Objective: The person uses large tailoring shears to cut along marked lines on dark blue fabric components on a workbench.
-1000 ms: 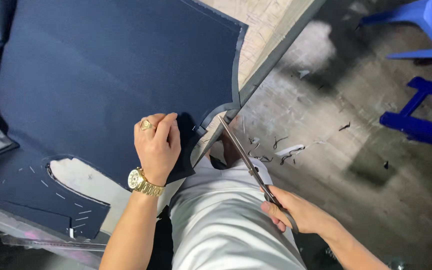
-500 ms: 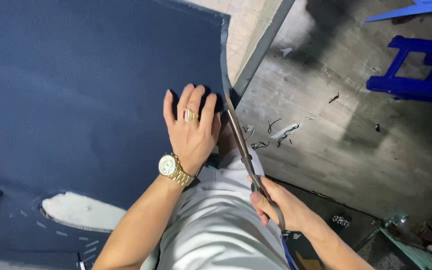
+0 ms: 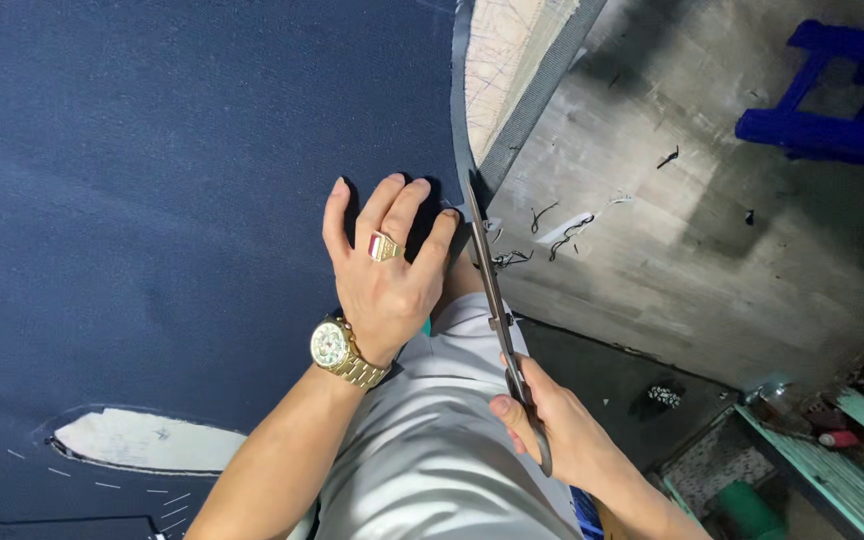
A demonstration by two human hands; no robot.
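A blue plastic stool (image 3: 832,95) stands on the grey floor (image 3: 672,260). Little dark threads (image 3: 552,235) lie on the floor. A green bench (image 3: 832,460) with small bottles is in the corner.

One navy fabric (image 3: 152,200), one scissors (image 3: 497,300), one watch (image 3: 337,350), one ring (image 3: 384,246), one blue stool (image 3: 832,100)

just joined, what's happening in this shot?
A person is cutting navy fabric at the edge of a table. The left hand, with a gold ring and watch, lies flat on the cloth near its edge. The right hand grips long scissors, blades running along the fabric's right edge. A curved piece is already cut out at lower left, with chalk dashes around it. Scraps lie on the floor by a blue stool.
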